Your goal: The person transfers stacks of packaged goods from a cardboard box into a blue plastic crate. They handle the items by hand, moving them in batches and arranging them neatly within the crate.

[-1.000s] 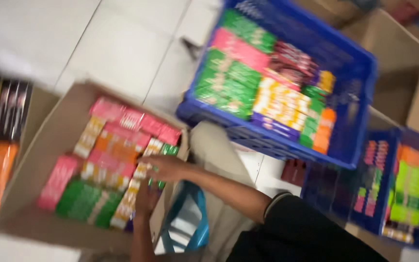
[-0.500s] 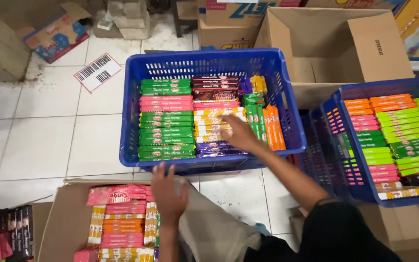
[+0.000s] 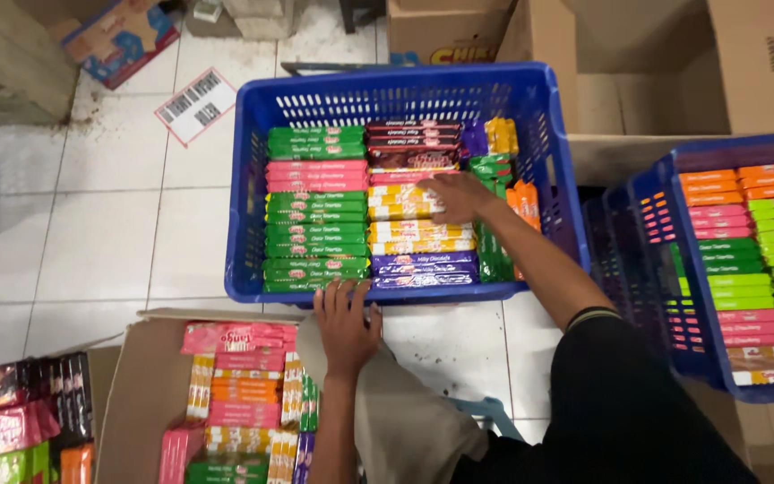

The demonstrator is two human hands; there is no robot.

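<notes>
Right hand flat, grip apart, on glossy yellow packets, left hand splayed against slotted blue plastic crate, beside cardboard box.

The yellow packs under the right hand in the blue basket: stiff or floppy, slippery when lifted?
The yellow packs look flat and straight-edged, so probably fairly stiff. Their glossy wrappers may slide on neighbours. Packed tightly in the blue basket, one may resist the right hand.
</notes>
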